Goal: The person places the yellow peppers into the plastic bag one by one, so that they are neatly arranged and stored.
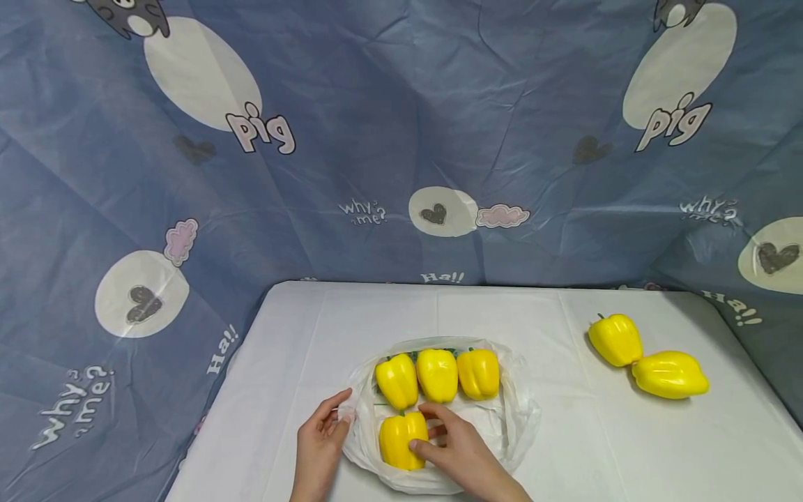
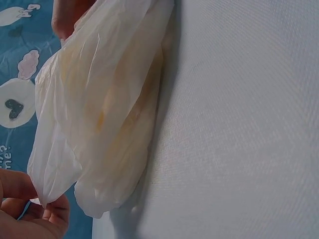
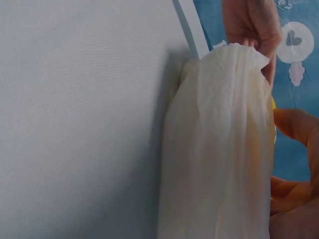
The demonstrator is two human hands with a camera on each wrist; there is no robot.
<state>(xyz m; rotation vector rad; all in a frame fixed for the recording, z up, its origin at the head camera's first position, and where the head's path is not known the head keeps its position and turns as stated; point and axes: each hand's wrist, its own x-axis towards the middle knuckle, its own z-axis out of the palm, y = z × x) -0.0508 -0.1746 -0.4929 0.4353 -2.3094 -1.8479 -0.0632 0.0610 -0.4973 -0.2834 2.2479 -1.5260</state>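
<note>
A white plastic bag (image 1: 523, 418) lies spread open on the table, its thin side wall (image 2: 99, 124) filling much of the left wrist view. Three yellow bell peppers (image 1: 437, 376) stand in a row at the bag's far side. In front of them, a fourth yellow bell pepper (image 1: 396, 440) is in the grip of my right hand (image 1: 461, 450), thumb on its near side. My left hand (image 1: 320, 439) pinches the bag's left rim between thumb and fingers. In the right wrist view the bag wall (image 3: 219, 149) hides most of the pepper behind it.
Two more yellow shapes lie at the table's right: a bell pepper (image 1: 617, 340) and, touching it, a longer yellow one on its side (image 1: 670, 375). The table wears a white cloth (image 1: 339, 314). Behind it hangs a blue printed curtain (image 1: 351, 139).
</note>
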